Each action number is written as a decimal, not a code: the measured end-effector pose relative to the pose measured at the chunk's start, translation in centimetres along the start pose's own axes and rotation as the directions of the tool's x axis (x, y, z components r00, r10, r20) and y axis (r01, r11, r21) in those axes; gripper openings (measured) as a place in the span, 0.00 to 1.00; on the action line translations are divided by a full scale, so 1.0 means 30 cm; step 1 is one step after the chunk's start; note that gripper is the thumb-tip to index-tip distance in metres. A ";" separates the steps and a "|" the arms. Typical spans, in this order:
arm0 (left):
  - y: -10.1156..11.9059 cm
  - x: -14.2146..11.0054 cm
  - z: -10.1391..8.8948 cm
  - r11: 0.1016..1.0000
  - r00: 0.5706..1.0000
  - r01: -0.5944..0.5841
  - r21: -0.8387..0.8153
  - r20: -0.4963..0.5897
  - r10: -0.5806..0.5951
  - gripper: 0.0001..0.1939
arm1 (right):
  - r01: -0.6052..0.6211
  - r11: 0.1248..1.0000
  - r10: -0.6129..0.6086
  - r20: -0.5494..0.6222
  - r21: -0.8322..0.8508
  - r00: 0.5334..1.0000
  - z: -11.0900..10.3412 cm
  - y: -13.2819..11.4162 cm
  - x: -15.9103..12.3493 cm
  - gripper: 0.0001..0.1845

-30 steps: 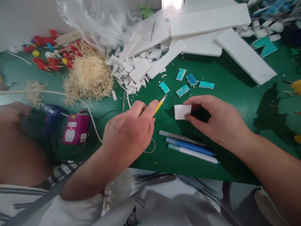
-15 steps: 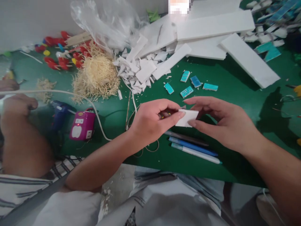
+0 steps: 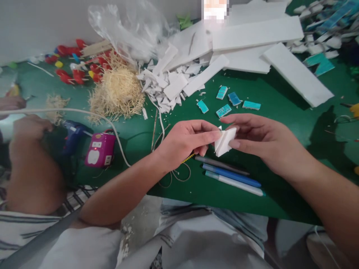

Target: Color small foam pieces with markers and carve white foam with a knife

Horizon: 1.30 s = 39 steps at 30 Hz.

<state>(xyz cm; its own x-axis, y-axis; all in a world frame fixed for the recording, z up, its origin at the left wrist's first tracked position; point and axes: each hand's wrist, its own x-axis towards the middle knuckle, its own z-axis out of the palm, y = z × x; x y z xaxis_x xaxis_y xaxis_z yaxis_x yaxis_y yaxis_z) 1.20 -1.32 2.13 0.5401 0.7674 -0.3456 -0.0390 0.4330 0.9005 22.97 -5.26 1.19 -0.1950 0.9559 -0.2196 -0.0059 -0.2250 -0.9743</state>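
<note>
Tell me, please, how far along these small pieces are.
Five coloured pieces on the green table look done. In hand is a bare white piece, between the left hand and right hand, with a diagonal line across it. If it should match, colouring seems left; three pens lie nearby.

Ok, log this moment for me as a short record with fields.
left hand: grips white piece; yellow tool partly hidden beside it
right hand: fingers on the same piece
piece: tilted, line across its face
beyond hands: five small blue-toned pieces, white offcuts
nearer wearer: three pens
far left: purple box, another person's arm
</note>
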 end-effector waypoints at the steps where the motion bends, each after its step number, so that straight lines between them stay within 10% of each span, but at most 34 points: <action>1: 0.001 -0.001 -0.001 1.000 1.000 -0.001 0.011 0.007 0.001 0.12 | -0.001 1.000 0.001 0.010 0.020 1.000 -0.001 0.001 0.001 0.21; 8: 0.018 -0.021 0.011 0.953 0.991 -0.093 0.288 -0.062 0.115 0.09 | 0.009 0.995 -0.010 0.009 0.103 1.000 0.003 -0.006 0.003 0.20; 39: 0.031 -0.036 0.019 0.905 0.987 -0.158 0.395 0.067 0.144 0.11 | -0.114 0.993 0.112 0.047 0.043 0.993 0.034 -0.065 -0.004 0.22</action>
<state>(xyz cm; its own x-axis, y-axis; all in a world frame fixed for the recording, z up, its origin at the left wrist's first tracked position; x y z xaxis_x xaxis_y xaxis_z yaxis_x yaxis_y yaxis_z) 1.06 -2.00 3.49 0.5842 0.7880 -0.1943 0.2116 0.0832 0.9738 22.01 -5.12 3.16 -0.2403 0.9147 -0.3249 -0.0259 -0.3406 -0.9398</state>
